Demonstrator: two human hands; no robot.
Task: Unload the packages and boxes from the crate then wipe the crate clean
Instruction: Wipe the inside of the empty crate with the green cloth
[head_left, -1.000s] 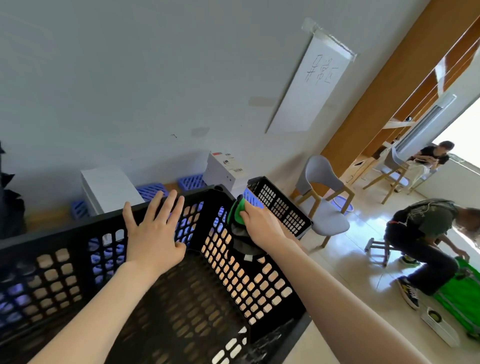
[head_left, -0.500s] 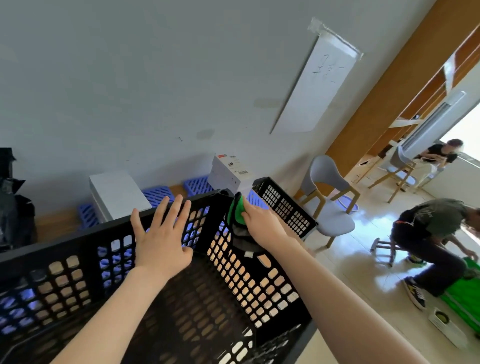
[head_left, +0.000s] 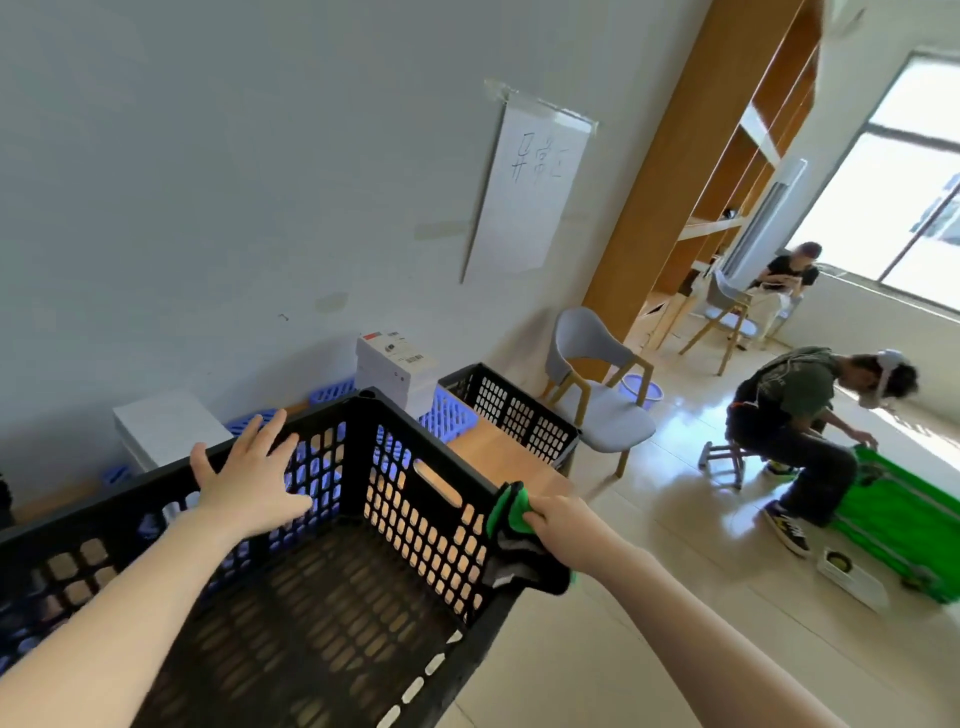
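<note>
A black perforated plastic crate (head_left: 400, 441) fills the lower left; nothing lies inside it. My left hand (head_left: 249, 478) rests flat with fingers spread on the inside of its far wall, just under the rim. My right hand (head_left: 563, 522) grips a green, grey and black cloth (head_left: 511, 540), pressed on the rim of the crate's right wall near the close corner. Two white boxes stand behind the crate by the wall: one (head_left: 166, 431) at left, one with a label (head_left: 395, 364) at right.
Blue plastic baskets (head_left: 447, 410) and a second black crate (head_left: 509, 410) sit on the wooden surface behind. A grey chair (head_left: 597, 395) stands to the right. A person (head_left: 795, 415) crouches by a green case (head_left: 904, 514) on the tiled floor; another person sits by the window.
My right hand has slid the cloth along the right wall's rim from the far corner to the near corner. The left hand stays on the far wall. My view has lifted and turned right.
</note>
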